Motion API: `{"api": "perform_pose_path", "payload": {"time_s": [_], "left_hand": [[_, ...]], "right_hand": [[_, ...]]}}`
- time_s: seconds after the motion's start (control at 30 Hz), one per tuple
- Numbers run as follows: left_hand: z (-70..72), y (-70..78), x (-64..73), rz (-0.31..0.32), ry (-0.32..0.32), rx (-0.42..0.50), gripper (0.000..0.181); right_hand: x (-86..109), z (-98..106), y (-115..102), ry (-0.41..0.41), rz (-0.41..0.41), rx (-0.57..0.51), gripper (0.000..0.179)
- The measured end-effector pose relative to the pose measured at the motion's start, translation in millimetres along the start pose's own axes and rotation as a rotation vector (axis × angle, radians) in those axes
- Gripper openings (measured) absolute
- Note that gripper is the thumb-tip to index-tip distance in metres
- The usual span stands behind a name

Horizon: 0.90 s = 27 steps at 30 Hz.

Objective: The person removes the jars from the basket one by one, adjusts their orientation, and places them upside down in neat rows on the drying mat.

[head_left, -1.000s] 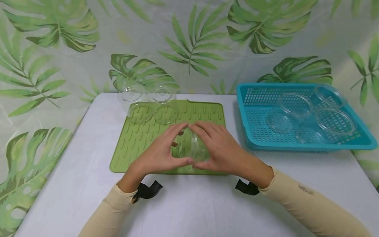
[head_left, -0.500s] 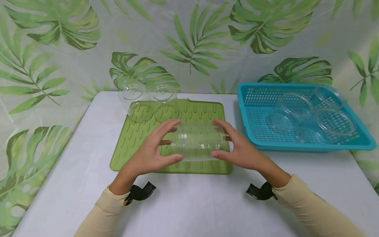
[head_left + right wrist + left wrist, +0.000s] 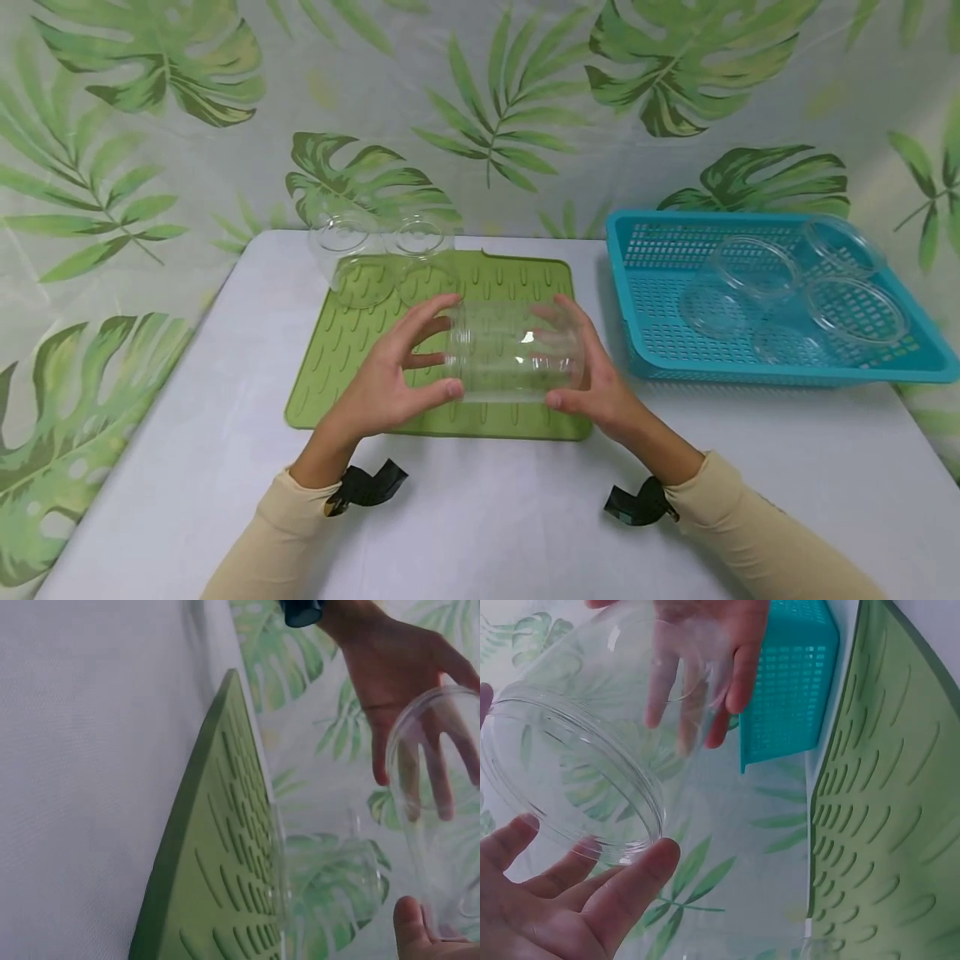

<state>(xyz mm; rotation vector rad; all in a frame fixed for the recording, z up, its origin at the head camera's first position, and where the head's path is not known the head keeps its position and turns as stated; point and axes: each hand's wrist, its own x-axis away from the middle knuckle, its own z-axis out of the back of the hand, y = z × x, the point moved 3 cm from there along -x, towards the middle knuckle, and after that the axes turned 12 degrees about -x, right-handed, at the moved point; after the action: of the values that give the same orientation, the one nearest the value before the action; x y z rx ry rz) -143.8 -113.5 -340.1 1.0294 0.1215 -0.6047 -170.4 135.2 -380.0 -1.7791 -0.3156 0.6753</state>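
Note:
A clear, see-through jar (image 3: 513,354) lies sideways in the air above the green ridged mat (image 3: 322,387), held between both hands. My left hand (image 3: 382,379) holds it by the ridged mouth end, thumb below and fingers above. The right hand (image 3: 606,390) grips the opposite, base end, some fingers showing through the wall. In the left wrist view the threaded rim (image 3: 649,817) sits at the left fingertips. Two more clear jars, the left one (image 3: 360,279) and the right one (image 3: 426,279), stand side by side on the mat's back left corner.
At the right stands a turquoise mesh basket (image 3: 780,372) containing several clear jars (image 3: 855,312). A white cloth (image 3: 495,517) covers the table, and a leaf-print curtain (image 3: 517,100) hangs behind it. Black straps (image 3: 371,485) hang at the wrists.
The jar has turned from end-on, wrapped by both hands close together, to lying crosswise. My hands have moved apart to its two ends; in the last half second it has shifted slightly.

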Motion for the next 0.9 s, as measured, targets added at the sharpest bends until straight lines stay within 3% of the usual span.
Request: {"api": "perform_pose_path", "payload": {"time_s": [0.17,0.37,0.53,0.9], "left_hand": [[-2.9,-5.1,-6.0,0.017,-0.001,0.155,0.08],[-9.8,-10.5,-16.0,0.054,-0.009,0.4,0.072],[-16.2,-13.5,-19.0,0.1,-0.013,0.472,0.068],[-20.3,-14.8,-18.3,0.131,0.029,0.563,0.069]], "right_hand": [[-2.0,-1.1,-2.6,0.035,0.072,-0.061,0.108],[-8.1,-2.2,-8.6,0.052,0.202,-0.235,0.104],[-12.4,-4.3,-10.5,0.068,0.227,-0.311,0.107],[-12.0,-6.7,-11.1,0.186,0.189,-0.271,0.108]]}}
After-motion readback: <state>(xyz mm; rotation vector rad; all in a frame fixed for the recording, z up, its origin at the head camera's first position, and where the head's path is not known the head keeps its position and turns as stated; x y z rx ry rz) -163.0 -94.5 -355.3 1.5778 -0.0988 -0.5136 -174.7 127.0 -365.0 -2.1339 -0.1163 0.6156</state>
